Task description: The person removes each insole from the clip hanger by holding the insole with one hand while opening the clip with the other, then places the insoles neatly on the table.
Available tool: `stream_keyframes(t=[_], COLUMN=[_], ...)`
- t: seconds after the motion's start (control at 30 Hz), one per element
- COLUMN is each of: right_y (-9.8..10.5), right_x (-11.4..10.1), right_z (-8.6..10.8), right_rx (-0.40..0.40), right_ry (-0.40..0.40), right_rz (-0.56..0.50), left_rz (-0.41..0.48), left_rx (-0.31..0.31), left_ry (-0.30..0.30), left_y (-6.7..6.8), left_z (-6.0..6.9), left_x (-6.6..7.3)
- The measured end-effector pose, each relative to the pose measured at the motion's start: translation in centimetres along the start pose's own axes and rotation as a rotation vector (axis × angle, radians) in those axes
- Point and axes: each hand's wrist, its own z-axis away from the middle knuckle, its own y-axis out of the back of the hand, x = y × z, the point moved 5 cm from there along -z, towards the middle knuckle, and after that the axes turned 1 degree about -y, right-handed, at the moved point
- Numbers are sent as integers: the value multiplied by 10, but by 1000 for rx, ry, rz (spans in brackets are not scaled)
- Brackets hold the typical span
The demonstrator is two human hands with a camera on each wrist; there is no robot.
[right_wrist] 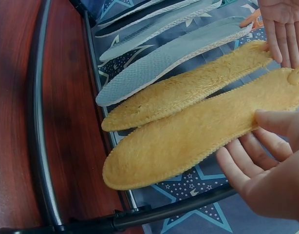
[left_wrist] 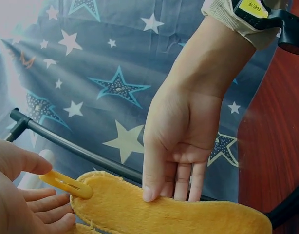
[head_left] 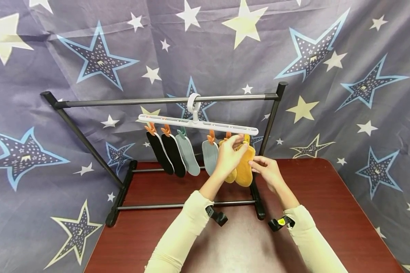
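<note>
A white clip hanger hangs by its hook, slightly tilted. At its right end a yellow clothespin sits on the top of a fuzzy yellow insole. My left hand pinches this clothespin, its thumb on the outer end; the far side of the grip is partly hidden. Lower down, my right hand holds the same insole by its edge, thumb on one face and fingers behind. Beside it hangs a second yellow insole, partly behind my left hand in the head view.
Further left hang a grey-blue insole, another grey-blue insole and two black insoles, on orange and green clothespins. The metal rack stands on a reddish-brown table. Behind is a star-patterned curtain.
</note>
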Motion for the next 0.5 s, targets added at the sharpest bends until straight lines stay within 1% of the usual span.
stream_keyframes(t=[0.13,0.3,0.5], right_y=[2,5,9], right_x=[1,-1,-3], right_z=[0,1,4], right_rx=[-19,-54,-64], right_ry=[-39,-71,-89], right_rz=[-26,-62,-50], left_rz=[-8,10,38], left_rx=[-15,-29,-54], left_ry=[6,10,23], left_y=[0,1,-1], left_z=[-2,-4,-4], left_x=[-1,-1,-5])
